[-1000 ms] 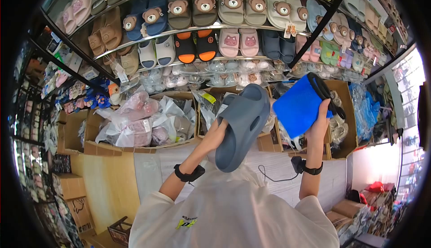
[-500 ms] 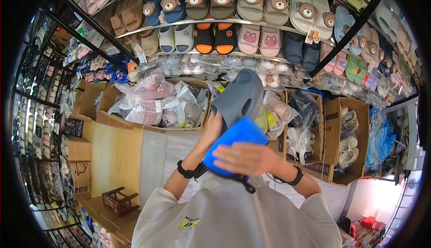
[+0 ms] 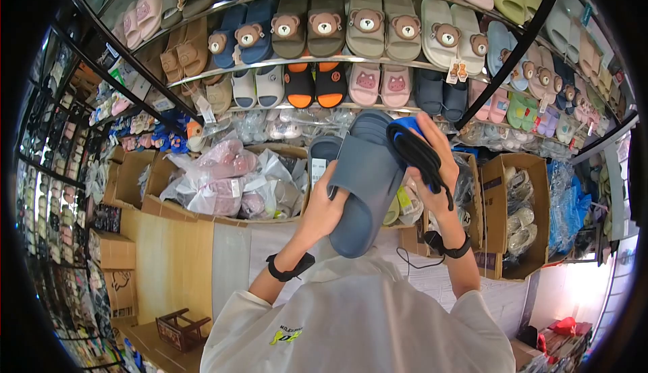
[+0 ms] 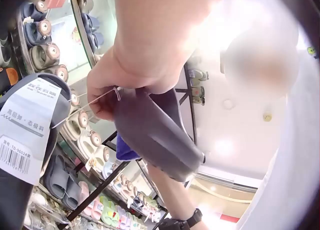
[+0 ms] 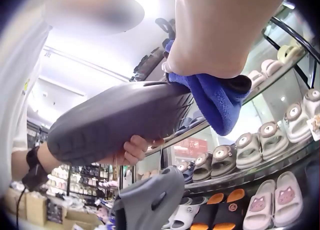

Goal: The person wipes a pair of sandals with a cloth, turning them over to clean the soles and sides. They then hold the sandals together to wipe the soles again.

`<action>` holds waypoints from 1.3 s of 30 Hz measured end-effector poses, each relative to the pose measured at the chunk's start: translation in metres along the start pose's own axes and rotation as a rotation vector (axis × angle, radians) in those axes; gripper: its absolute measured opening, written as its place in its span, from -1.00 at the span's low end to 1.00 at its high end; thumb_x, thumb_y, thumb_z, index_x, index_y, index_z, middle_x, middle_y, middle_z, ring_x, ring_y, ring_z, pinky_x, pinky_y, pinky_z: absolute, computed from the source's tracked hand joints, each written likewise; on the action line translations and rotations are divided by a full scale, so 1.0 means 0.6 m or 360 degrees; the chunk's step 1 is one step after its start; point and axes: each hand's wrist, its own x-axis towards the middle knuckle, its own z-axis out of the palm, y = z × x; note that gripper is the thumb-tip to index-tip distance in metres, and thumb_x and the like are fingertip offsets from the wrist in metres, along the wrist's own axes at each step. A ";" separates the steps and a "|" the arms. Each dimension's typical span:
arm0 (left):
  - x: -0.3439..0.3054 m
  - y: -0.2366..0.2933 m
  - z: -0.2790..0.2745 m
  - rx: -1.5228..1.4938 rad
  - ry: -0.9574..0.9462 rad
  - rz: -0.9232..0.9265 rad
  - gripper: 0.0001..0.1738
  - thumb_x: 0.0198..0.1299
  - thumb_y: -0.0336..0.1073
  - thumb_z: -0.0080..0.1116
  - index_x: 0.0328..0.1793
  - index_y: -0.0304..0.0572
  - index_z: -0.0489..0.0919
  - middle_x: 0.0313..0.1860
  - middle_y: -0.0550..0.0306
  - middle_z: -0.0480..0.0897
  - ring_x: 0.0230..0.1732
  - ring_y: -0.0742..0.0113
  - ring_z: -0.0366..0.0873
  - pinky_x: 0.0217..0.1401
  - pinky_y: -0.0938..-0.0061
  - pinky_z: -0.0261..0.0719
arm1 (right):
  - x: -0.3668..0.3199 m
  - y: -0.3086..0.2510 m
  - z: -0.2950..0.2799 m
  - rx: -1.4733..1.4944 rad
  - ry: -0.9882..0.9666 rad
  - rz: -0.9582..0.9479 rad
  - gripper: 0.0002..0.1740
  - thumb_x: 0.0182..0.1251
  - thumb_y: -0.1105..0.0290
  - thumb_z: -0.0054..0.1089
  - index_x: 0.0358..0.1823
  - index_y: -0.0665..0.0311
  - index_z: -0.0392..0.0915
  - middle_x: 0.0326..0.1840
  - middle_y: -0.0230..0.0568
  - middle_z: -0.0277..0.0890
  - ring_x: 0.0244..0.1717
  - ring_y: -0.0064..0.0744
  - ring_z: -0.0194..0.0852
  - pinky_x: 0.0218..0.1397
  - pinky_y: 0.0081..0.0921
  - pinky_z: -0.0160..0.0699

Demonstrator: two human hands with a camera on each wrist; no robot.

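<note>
A dark grey slide slipper (image 3: 364,191) is in my left hand (image 3: 324,208), whose fingers grip it at the edge of the foot opening. A second grey slipper (image 5: 155,197) hangs just beyond it on a thin string, with a white printed label (image 4: 27,122). My right hand (image 3: 440,164) holds a blue plush cloth pad (image 5: 215,102) with a black backing and strap (image 3: 418,157). The pad lies against the toe end of the first slipper, its blue side mostly hidden in the head view.
Shelves of slippers in pairs, some with bear faces (image 3: 326,25), rise ahead. Below them stand cardboard boxes (image 3: 196,216) of bagged footwear, with another box (image 3: 496,204) at right. A small wooden stool (image 3: 181,329) is at lower left.
The blue pad swung in from the right, across the slipper's near end, then up to its toe end. The slipper has tilted, and the second slipper now shows behind it.
</note>
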 end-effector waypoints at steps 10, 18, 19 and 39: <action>0.020 0.023 -0.025 0.0010 0.0246 0.0316 -0.53 0.37 -0.37 -0.03 0.38 -0.32 0.33 0.01 -0.30 0.66 0.10 -0.15 0.67 0.21 0.22 0.51 | -0.043 -0.099 0.044 -0.0211 -0.0235 -0.0615 -0.60 0.32 0.22 0.33 0.19 -0.03 0.71 0.30 -0.21 0.65 0.36 -0.16 0.59 0.48 -0.18 0.37; 0.008 0.038 -0.031 0.0120 0.0233 0.0379 -0.31 0.15 -0.44 0.29 0.42 -0.33 0.29 -0.04 -0.26 0.70 0.10 -0.07 0.71 0.20 0.27 0.58 | -0.043 -0.045 0.073 0.0025 0.0372 -0.0104 -0.41 0.46 0.03 0.25 0.33 0.29 0.55 0.55 0.13 0.36 0.51 0.19 0.36 0.54 0.05 0.27; 0.006 0.039 -0.028 0.0169 0.0245 0.0423 -0.28 0.12 -0.45 0.32 0.41 -0.33 0.29 -0.04 -0.27 0.71 0.12 -0.10 0.72 0.21 0.26 0.58 | -0.037 -0.043 0.070 0.0050 0.0400 0.0096 -0.35 0.50 -0.03 0.21 0.36 0.36 0.51 0.57 0.15 0.32 0.53 0.19 0.33 0.54 0.00 0.27; 0.023 0.000 -0.023 0.0820 0.0234 0.0814 -0.13 -0.21 -0.38 0.57 0.33 -0.37 0.45 -0.08 -0.20 0.60 -0.01 -0.25 0.56 0.07 0.06 0.54 | 0.074 -0.137 0.008 -0.0771 -0.0600 -0.0406 -0.42 0.27 0.35 0.21 0.36 0.20 0.54 0.46 -0.11 0.47 0.49 -0.07 0.40 0.51 -0.12 0.38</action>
